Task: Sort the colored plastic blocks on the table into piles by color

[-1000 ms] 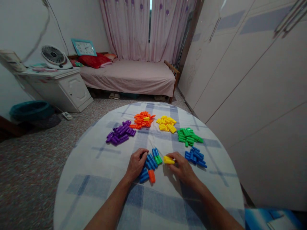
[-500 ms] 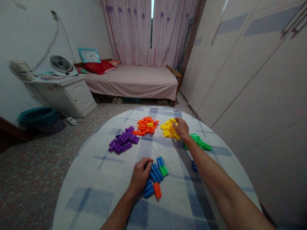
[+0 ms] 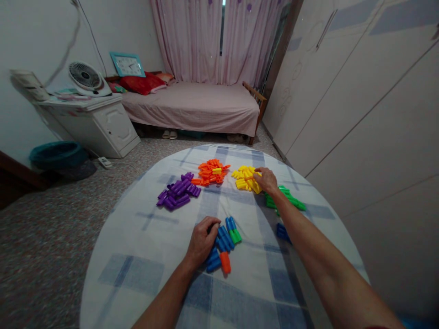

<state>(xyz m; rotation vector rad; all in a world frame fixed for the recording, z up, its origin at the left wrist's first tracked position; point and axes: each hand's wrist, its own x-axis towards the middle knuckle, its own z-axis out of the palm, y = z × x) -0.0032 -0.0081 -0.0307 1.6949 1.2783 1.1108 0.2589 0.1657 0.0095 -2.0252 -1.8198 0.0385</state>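
Note:
On the cloth-covered table, my left hand [image 3: 203,240] rests with curled fingers against a joined group of blue plastic building pieces [image 3: 225,238]. A green piece [image 3: 235,236] joined to blue ones lies at its far end, and an orange piece [image 3: 225,263] at its near end. Farther off, my right hand [image 3: 267,180] reaches into the pile of yellow plastic building pieces [image 3: 246,176]. Its thumb and fingers close on a yellow piece at the pile's right side, partly hidden by the hand.
A purple pile [image 3: 178,192] lies left and an orange pile [image 3: 211,173], with one yellow piece on it, at the back. Green pieces [image 3: 291,200] and dark blue pieces [image 3: 282,231] lie partly under my right arm. A bed [image 3: 199,103] and wardrobe [image 3: 343,100] stand beyond the table.
My right hand has lowered a yellow piece it held above the pile, and its fingers are now down among the yellow pieces. My left hand stays by the blue group. The view has shifted slightly.

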